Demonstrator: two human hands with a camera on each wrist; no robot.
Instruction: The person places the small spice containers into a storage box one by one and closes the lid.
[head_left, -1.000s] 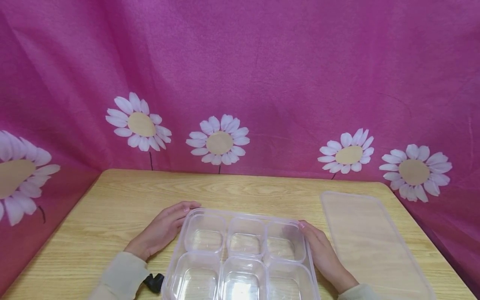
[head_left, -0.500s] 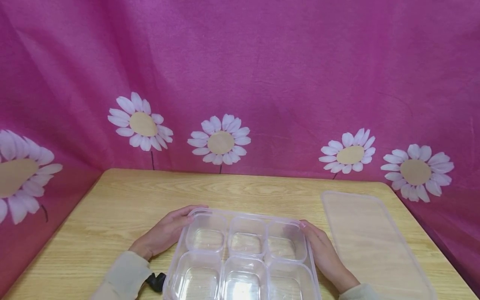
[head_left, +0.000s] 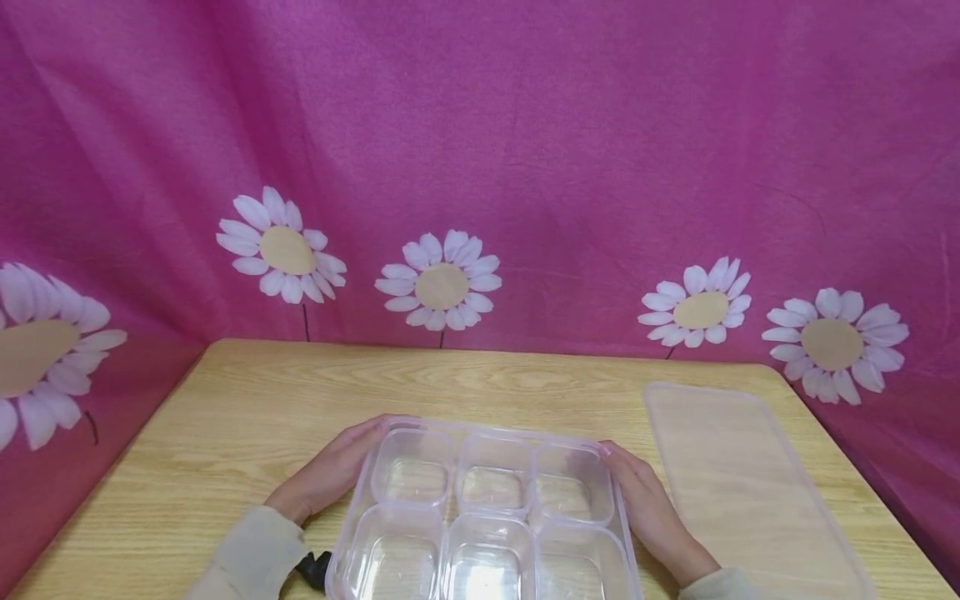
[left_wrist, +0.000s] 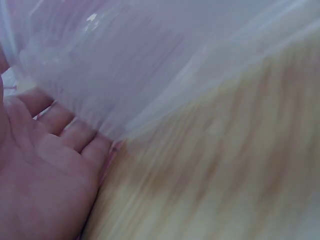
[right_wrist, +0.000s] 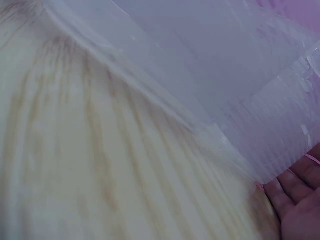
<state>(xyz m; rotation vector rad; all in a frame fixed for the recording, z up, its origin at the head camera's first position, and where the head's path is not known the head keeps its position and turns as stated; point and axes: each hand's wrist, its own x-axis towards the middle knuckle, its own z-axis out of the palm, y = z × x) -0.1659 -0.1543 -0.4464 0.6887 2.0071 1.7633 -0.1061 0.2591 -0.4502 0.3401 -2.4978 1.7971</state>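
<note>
A clear plastic storage box (head_left: pixel 495 435) with several rounded compartments stands at the bottom centre of the head view, its near end cut off by the frame. My left hand (head_left: pixel 333 468) grips its far left corner. In the left wrist view, the fingers (left_wrist: pixel 57 119) reach behind the clear wall. At the far right corner my right hand (head_left: pixel 651 508) holds the box, thumb at the rim. The right wrist view catches only part of that hand's fingers, against the box's lower corner. No contents show in the visible compartments.
A flat translucent lid (head_left: pixel 750 483) lies to the right on the wooden table (head_left: pixel 225 433). A small black object (head_left: pixel 315 571) sits by the left sleeve. Behind the table hangs a pink curtain (head_left: pixel 555 167) with daisies.
My left hand has slid forward and right along the box's far left corner and closed against it. The right hand and the lid stay nearly where they were.
</note>
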